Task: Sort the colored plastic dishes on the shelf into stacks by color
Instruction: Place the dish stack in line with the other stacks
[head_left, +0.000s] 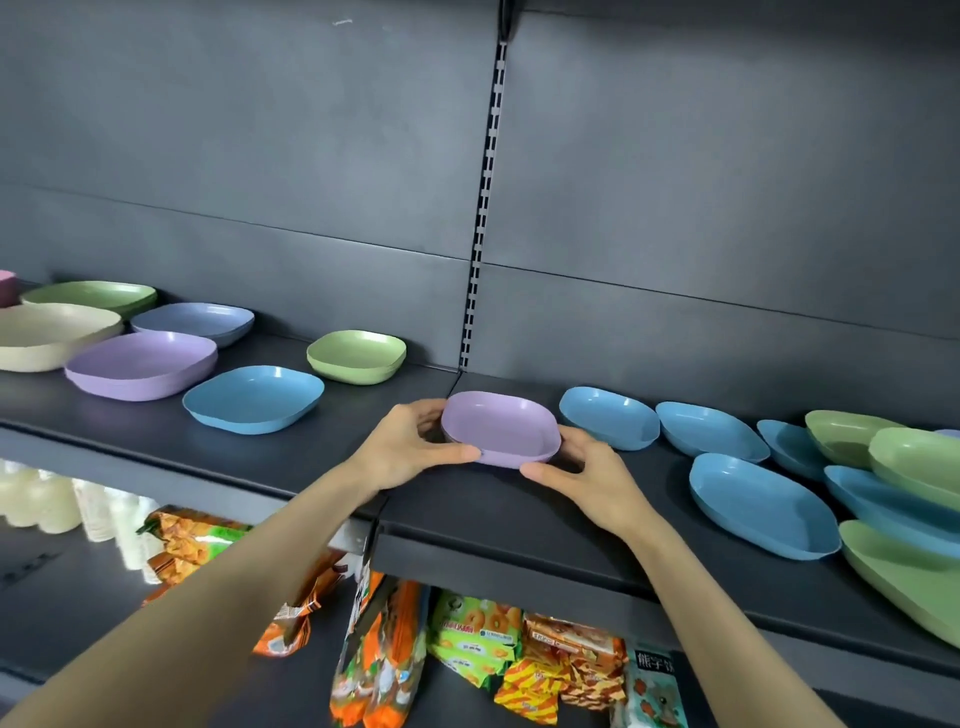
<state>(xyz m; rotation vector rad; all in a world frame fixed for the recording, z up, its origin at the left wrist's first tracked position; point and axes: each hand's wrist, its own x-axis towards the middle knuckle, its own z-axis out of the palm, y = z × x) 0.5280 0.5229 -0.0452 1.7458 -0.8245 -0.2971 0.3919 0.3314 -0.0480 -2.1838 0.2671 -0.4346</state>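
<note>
In the head view, the only legible writing is at the bottom right of the frame, where a pale packet (652, 686) shows the Chinese characters "熊字". Left of it lie orange snack packets (571, 654) and a green packet (475, 631) printed with ring biscuits; its lettering is too blurred to read. White bottles (52, 499) stand at the lower left.

The dark grey shelf (519, 519) runs across the middle of the frame, backed by dark panels and a slotted upright (485, 197).

At the centre sits the small purple dish (501, 428). The left hand (410, 444) grips its left edge with thumb and fingers curled round it, and the right hand (587, 480) holds its right edge, thumb along the near rim. Whether it rests on the shelf or is just above it cannot be told.

To the left are a blue dish (254, 397), a green dish (356, 356), a large purple dish (140, 364), a lavender-blue dish (192, 319) and a cream dish (47, 332). To the right lie several blue dishes (761, 504), overlapped at the far right by green dishes (914, 462).
</note>
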